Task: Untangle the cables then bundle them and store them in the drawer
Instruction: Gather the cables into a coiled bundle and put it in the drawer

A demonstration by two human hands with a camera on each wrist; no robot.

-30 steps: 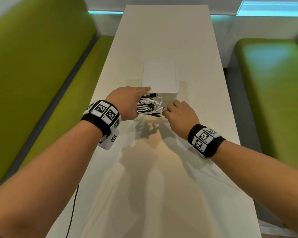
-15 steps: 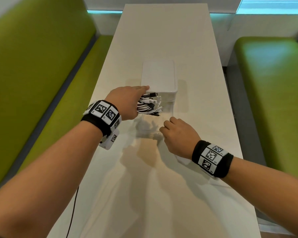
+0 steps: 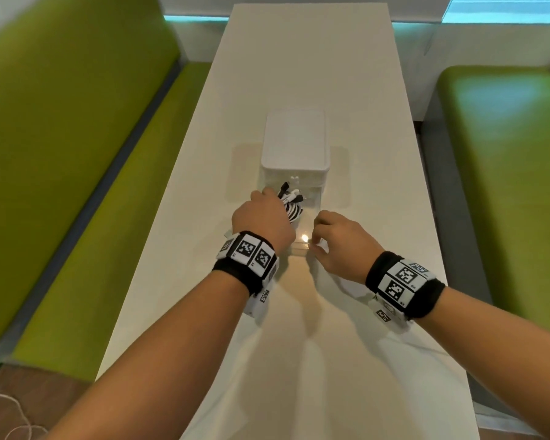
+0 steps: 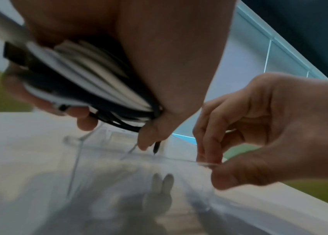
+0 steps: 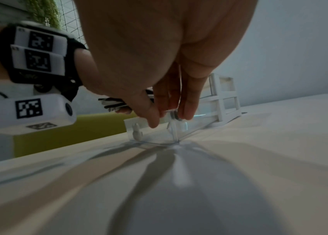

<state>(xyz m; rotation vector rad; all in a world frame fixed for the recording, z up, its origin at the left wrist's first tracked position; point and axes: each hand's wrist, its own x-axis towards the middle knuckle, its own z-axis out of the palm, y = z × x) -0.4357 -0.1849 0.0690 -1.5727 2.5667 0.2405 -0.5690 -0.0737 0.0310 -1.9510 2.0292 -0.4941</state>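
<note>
Left of the white drawer unit, the left hand grips the bundle of black and white cables and holds it just above the open clear drawer, probably to drop it in. In front of the unit, the right hand pinches the drawer's front edge, likely to keep it pulled out. Green benches flank the table; nothing blocks the drawer.

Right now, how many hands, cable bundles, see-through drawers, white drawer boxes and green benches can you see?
Hands: 2, left hand and right hand
Cable bundle: 1
Clear drawer, pulled out: 1
White drawer box: 1
Green benches: 2, left bench and right bench
Total: 7
</note>
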